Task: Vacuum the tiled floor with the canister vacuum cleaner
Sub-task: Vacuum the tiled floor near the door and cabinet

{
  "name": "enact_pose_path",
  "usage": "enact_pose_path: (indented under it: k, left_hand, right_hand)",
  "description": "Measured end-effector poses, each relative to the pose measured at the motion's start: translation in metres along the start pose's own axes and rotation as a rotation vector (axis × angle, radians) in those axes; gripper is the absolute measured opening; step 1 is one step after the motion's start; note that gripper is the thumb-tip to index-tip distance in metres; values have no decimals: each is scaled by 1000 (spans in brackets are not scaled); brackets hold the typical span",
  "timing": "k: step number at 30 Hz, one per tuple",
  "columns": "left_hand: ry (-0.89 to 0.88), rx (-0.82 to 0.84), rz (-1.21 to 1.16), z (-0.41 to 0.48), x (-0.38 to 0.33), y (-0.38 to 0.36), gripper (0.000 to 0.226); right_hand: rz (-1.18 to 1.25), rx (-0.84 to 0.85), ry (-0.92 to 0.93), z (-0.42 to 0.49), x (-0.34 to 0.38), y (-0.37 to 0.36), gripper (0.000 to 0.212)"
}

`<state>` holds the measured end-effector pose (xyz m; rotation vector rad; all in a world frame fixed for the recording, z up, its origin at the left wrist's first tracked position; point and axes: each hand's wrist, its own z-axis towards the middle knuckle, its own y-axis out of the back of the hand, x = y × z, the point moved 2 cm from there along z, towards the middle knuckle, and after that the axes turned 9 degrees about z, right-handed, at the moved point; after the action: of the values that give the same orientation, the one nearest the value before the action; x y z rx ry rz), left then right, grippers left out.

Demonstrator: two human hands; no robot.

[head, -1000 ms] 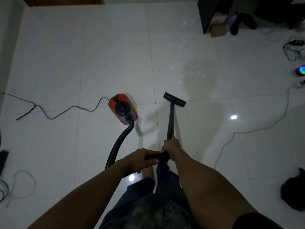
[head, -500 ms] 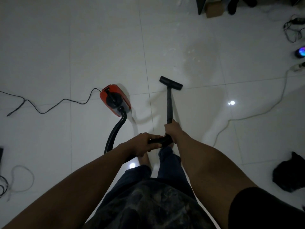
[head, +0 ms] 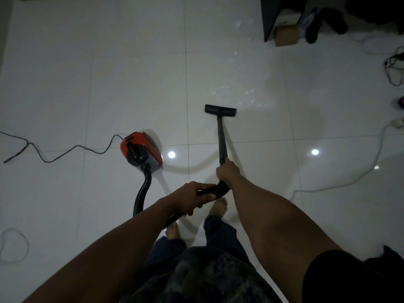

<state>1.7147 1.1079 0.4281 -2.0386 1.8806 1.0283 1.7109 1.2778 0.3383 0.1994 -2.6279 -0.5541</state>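
A: 2 hands on it. The right hand [head: 227, 173] is wrapped shut around the lower end of the wand [head: 222, 138]; the left hand [head: 192, 199] is closed around the curved handle [head: 215, 189] where the hose [head: 142, 193] joins.

B: And the vacuum itself?

A: The red canister [head: 142, 150] sits on the floor [head: 131, 73] to the person's left and a little ahead, its black power cord [head: 54, 153] trailing further left. The floor head [head: 220, 110] lies flat on a tile ahead, with pale debris [head: 242, 95] just beyond it.

B: How would it handle?

A: Probably light at the wand, which is stiff, so pushes go straight to the head. The hose is bendy and likely tugs back. The glossy tiles should let head and canister slide easily. That split grip looks sound: 1 hand steers, 1 drives.

B: Any snag?

A: The white cable [head: 360, 176] on the right lies near.
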Motion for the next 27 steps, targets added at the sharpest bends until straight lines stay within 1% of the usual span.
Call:
enact_pose_path:
  k: [3,6,11,14,17,20,23,25,27]
  left_hand:
    - [1,-39,-54,29,-18,8,53]
    - [-20,-64,-76,53,-30,19,59]
    - [-17,-59,-95,85,-54,60,49]
    - [-26,-82,-60,107,-62,85,42]
    - [-56,-92,-79,132,-70,119,37]
    - [-50,-73,-92,157,-72,160,44]
    - [-22,-49,-163,178,-71,200,50]
    - [-28,-30,-158,191,-74,227,54]
    - [-9,-31,-171,203,-78,258,51]
  right_hand:
    - [-71,16,28,19,19,30,62]
    - [-106,23,36,37,37,52,60]
    - [-111,39,55,70,72,79,69]
    - [-153,40,73,91,99,92,69]
    - [-187,52,91,114,134,104,68]
    - [-200,58,93,140,175,115,68]
    - [-184,45,57,158,216,127,66]
    - [-165,47,41,172,242,131,67]
    - [-173,49,28,186,271,139,68]
